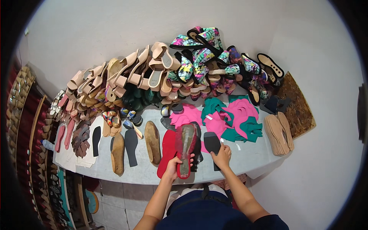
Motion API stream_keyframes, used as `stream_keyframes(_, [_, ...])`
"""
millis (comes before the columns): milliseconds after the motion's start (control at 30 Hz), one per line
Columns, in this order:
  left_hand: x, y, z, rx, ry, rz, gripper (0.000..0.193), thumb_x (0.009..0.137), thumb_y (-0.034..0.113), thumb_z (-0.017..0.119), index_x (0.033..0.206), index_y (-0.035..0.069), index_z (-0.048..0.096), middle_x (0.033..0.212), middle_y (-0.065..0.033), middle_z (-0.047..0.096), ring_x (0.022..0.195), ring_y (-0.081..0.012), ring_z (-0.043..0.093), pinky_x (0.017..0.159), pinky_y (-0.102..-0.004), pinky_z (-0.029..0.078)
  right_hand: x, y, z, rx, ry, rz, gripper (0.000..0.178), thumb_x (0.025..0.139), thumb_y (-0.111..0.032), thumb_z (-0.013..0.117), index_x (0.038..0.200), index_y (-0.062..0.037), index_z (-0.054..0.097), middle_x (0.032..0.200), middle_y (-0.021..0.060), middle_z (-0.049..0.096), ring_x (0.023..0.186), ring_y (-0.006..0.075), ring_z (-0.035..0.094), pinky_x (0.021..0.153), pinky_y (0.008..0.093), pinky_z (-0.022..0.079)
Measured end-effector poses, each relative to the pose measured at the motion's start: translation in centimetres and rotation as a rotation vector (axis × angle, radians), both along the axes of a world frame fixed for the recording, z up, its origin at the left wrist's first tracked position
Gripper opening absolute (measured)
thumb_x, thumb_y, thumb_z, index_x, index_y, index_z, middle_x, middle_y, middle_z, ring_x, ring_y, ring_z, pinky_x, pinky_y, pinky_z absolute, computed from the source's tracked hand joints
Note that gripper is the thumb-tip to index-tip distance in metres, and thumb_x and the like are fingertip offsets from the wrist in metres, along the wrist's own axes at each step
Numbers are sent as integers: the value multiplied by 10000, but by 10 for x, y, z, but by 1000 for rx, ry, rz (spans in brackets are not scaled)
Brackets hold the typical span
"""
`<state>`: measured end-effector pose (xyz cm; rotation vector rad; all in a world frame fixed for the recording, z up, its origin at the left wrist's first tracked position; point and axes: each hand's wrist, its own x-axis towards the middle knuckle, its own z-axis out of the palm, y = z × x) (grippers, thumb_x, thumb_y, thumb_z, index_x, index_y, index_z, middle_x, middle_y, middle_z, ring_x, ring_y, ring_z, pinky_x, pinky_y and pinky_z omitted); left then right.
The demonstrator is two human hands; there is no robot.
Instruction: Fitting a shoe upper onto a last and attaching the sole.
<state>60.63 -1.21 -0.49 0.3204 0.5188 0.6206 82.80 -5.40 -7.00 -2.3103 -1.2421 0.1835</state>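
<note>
My left hand (175, 168) is closed round a shoe last with red lining (185, 151), held above the table with its underside up. The red edge wraps over its rim, and greyish patches cover the middle. My right hand (222, 156) grips the side of a dark grey shoe sole (212, 142), thumb on top. Its lower end passes partly behind the hand. A flat red sole piece (166, 151) lies left of the held last. Black soles (197, 153) show partly behind the last.
Wooden lasts (152, 147) and a grey sole (131, 147) lie to the left. Pink and teal cut pieces (242, 115) are heaped behind my hands. Finished sandals (199, 57) are piled along the wall. Beige insoles (276, 135) are stacked at the right edge of the table (134, 175).
</note>
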Motion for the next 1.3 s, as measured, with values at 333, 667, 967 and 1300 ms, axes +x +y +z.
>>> stream_keyframes(333, [11, 8, -18, 118, 238, 148, 543, 606, 59, 356, 1132, -67, 410, 1055, -164, 530, 877, -235, 546, 794, -369, 460, 32, 12, -11, -91, 244, 104, 633, 634, -179, 695, 1161, -22, 382, 952, 182, 486, 935, 325, 477, 802, 350, 396])
stream_keyframes(667, [0, 17, -33, 79, 205, 193, 503, 616, 47, 348, 1098, -70, 426, 1046, -151, 535, 843, -226, 549, 761, -356, 472, -7, 17, 15, 74, 894, 410, 443, 706, -23, 576, 1106, -45, 386, 974, 182, 510, 842, 257, 533, 707, 346, 417])
stream_keyframes(967, [-21, 31, -15, 117, 210, 273, 505, 612, 42, 341, 1099, -67, 419, 1030, -153, 538, 828, -229, 546, 750, -357, 472, -29, 21, 26, 248, 212, 115, 449, 637, 79, 464, 1074, -20, 445, 1026, 188, 419, 946, 348, 426, 825, 413, 351])
stream_keyframes(1300, [-36, 46, -8, 98, 203, 207, 531, 608, 37, 340, 1124, -65, 412, 1052, -152, 529, 858, -219, 536, 758, -348, 468, -57, 30, 8, 115, 4, 54, 563, 596, -86, 657, 1105, 23, 442, 1088, 182, 368, 1056, 353, 319, 905, 433, 276])
